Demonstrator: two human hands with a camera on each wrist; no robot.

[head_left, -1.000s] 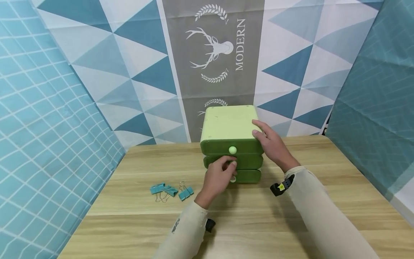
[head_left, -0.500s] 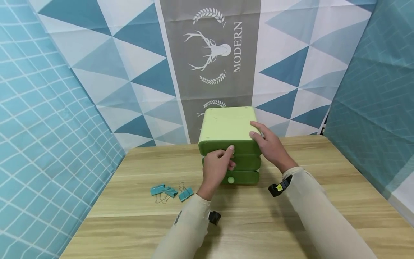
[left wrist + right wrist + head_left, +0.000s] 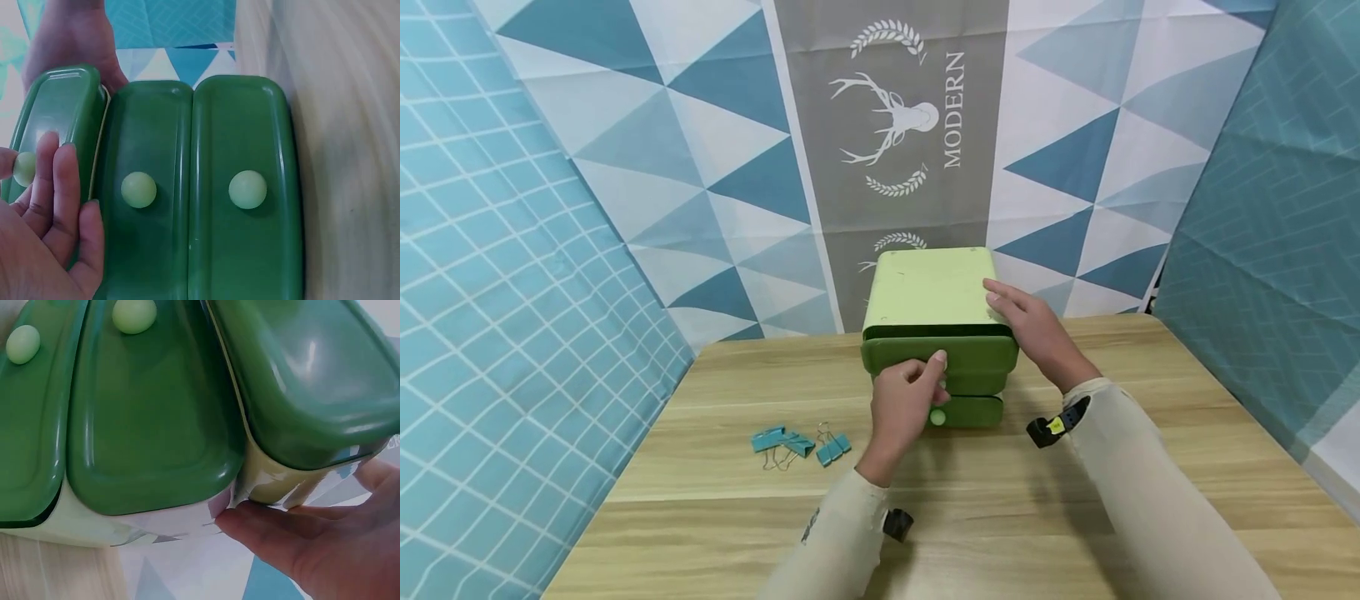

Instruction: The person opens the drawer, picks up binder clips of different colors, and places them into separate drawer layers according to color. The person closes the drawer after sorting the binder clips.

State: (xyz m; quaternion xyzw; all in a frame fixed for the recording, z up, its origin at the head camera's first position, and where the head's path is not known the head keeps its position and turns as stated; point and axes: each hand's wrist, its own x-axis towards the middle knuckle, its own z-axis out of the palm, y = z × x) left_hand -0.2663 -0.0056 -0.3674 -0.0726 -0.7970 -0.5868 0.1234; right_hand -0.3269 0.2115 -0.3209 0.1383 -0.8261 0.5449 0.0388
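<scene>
A small three-tier drawer unit (image 3: 931, 287) with a pale green top and dark green fronts stands at the back of the wooden table. Its top drawer (image 3: 981, 352) is pulled out slightly, leaving a dark gap under the top panel. My left hand (image 3: 901, 408) pinches that drawer's round pale knob (image 3: 25, 169) between thumb and index finger. The middle drawer (image 3: 147, 250) and bottom drawer (image 3: 247, 256) sit closed, each with a matching knob. With fingers extended, my right hand (image 3: 1036, 335) rests against the unit's upper right edge; in the right wrist view its fingertips touch the side wall.
Several teal binder clips (image 3: 831, 450) lie on the table (image 3: 700, 533) to the left of the drawer unit. Behind it hangs a patterned cloth (image 3: 730, 167) with triangles and a deer print. Blue cloths (image 3: 490, 292) cover both sides.
My left hand has risen from the middle drawer to the top drawer's knob and drawn that drawer slightly toward me. The right hand stays at the unit's edge, its fingers slightly shifted.
</scene>
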